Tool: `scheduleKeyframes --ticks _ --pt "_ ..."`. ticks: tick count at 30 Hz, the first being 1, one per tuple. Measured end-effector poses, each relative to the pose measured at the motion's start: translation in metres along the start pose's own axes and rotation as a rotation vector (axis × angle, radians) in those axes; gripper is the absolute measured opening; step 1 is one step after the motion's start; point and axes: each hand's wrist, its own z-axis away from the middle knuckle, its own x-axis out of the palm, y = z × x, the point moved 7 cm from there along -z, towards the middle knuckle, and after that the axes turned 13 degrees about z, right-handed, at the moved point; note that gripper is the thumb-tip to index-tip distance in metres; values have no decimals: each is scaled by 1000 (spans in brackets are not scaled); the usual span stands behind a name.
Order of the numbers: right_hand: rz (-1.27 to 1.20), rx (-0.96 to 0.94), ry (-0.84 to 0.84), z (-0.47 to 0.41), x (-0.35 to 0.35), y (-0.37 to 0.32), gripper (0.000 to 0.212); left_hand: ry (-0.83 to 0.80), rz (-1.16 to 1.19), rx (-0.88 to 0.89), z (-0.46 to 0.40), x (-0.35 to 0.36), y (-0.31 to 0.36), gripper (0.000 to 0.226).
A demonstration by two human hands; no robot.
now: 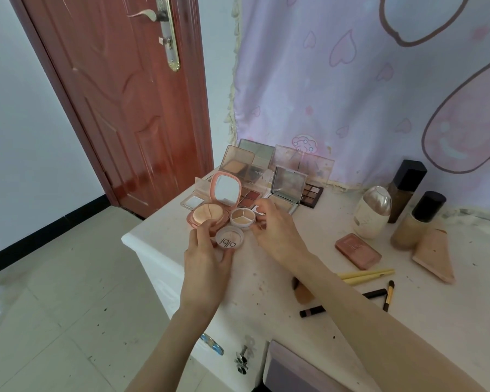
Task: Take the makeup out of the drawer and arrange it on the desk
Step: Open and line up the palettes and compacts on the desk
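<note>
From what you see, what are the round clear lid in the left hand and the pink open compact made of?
Round clear lid, gripped by the left hand: likely glossy transparent plastic, since the printed letters show through it. Pink open compact: seemingly smooth satin plastic, with a reflective mirror in its raised lid.

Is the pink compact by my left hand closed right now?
No, the pink compact stands open on the desk, its mirror lid up and the puff showing, just beyond the left hand.
</note>
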Motion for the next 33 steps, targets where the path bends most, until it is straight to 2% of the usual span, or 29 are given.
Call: scheduleKeyframes --ticks 4,8,10,14,18,24,28,30,33 --pt "-30 13 -10 5 -5 4 41 -13 -50 -8 3 1 3 48" --pt "-51 32 36 18 -26 18 32 -22 -164 153 12 7 20 43" --pt "4 51 68 29 -41 32 26 -98 -139 243 16 16 30 40" --pt "196 154 84 55 -73 65 24 -376 -138 378 26 53 46 31" --pt "364 226 117 77 -97 90 28 -546 -118 387 27 88 53 29" --pt "492 315 -7 92 -95 116 40 -608 -202 407 20 110 53 31" --pt "543 276 -18 87 -92 112 31 -608 -177 394 21 108 51 32" --pt "483 232 -4 85 -91 108 31 -611 -162 384 21 108 50 32" --pt "187 197 58 81 -97 97 27 -602 -98 353 19 106 50 35"
